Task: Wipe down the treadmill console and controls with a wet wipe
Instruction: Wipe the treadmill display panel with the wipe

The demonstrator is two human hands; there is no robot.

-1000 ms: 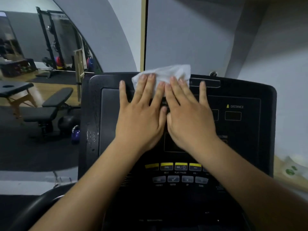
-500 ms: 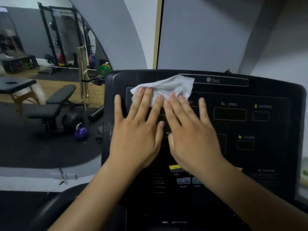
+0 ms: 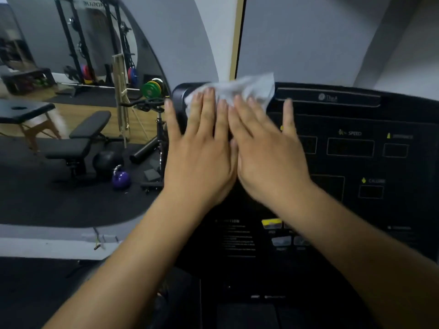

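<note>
Crumpled white wet wipe [image 3: 240, 90] on glossy black treadmill console [image 3: 356, 119], left hand [image 3: 202, 150] and right hand [image 3: 266, 153] flat, fingers straight, pressing it.

Bare left forearm [image 3: 123, 264], bare right forearm [image 3: 356, 245] — fingernails [image 3: 168, 103] short and plain.

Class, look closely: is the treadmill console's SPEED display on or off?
Off, it seems: the SPEED display on the console is black, without digits.
</note>
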